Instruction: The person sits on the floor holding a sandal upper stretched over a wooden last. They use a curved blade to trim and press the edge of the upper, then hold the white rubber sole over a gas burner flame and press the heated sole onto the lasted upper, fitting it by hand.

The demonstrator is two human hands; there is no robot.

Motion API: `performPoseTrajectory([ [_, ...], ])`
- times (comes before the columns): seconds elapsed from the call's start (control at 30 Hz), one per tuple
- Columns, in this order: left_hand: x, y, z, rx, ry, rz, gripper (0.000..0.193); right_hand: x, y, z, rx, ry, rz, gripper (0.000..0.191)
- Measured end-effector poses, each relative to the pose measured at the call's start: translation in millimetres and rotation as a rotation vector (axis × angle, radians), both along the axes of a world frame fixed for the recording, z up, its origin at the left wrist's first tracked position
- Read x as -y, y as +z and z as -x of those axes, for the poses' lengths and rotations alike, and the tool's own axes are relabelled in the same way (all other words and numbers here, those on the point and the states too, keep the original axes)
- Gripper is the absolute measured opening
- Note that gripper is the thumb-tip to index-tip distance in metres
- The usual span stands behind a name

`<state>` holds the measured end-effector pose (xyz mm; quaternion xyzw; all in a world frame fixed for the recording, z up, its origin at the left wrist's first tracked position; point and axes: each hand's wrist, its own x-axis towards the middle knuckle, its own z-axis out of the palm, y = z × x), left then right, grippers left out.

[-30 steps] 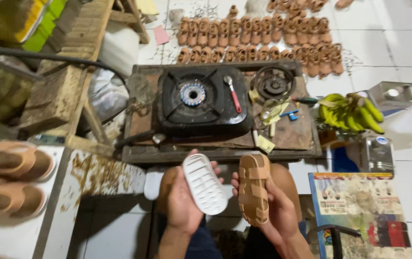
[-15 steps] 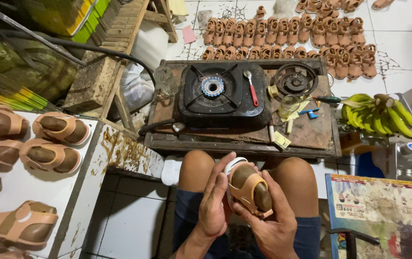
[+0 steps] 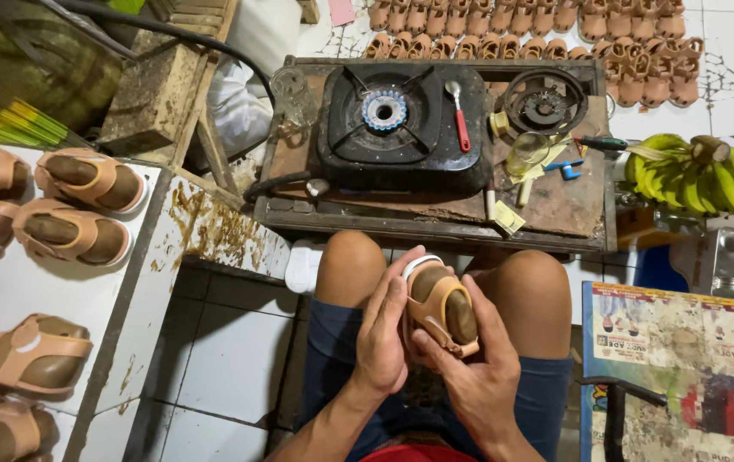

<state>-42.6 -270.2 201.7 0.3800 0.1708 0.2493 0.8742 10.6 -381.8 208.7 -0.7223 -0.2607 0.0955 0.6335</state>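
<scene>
Over my lap I hold a tan strapped sandal upper on a brown shoe form (image 3: 442, 310), pressed against a white sole whose edge shows at the top. My left hand (image 3: 381, 339) wraps the left side, its fingers along the sole. My right hand (image 3: 468, 370) cups it from below and the right, thumb on the straps. My bare knees frame the sandal.
A low wooden table (image 3: 555, 201) ahead carries a black gas stove (image 3: 401, 128), a red-handled tool (image 3: 461, 120) and a glass. Bananas (image 3: 692, 171) lie at the right. Several finished sandals (image 3: 76, 231) rest on the white board at the left; more line the floor behind.
The white sole and the upper were apart in my two hands; now they are pressed together and held by both hands. My view has shifted down and left.
</scene>
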Motion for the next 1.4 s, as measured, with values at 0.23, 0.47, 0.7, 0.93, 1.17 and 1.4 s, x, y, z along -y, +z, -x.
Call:
performPoseTrajectory([
  [0.23,14.6,6.6,11.8,0.151,-0.003,-0.039,0.052,3.9,7.8,16.3,0.228,-0.031,-0.149,0.082],
  [0.47,21.4,9.3,29.6,0.195,-0.004,-0.223,0.050,10.0,12.6,30.6,0.266,-0.065,-0.223,0.081],
  [0.7,22.4,11.5,34.6,0.181,-0.021,-0.267,0.050,18.8,7.3,31.4,0.253,0.003,-0.209,0.080],
  [0.93,22.3,8.8,38.6,0.159,-0.011,-0.280,0.051,19.6,0.7,32.2,0.248,0.018,-0.198,0.081],
  [1.17,19.6,5.2,41.0,0.171,-0.017,-0.267,0.050,18.1,-1.8,30.2,0.301,0.023,-0.176,0.081],
  [1.4,17.0,4.0,45.4,0.198,-0.050,-0.250,0.046,14.7,-3.4,42.2,0.122,-0.002,-0.261,0.084],
])
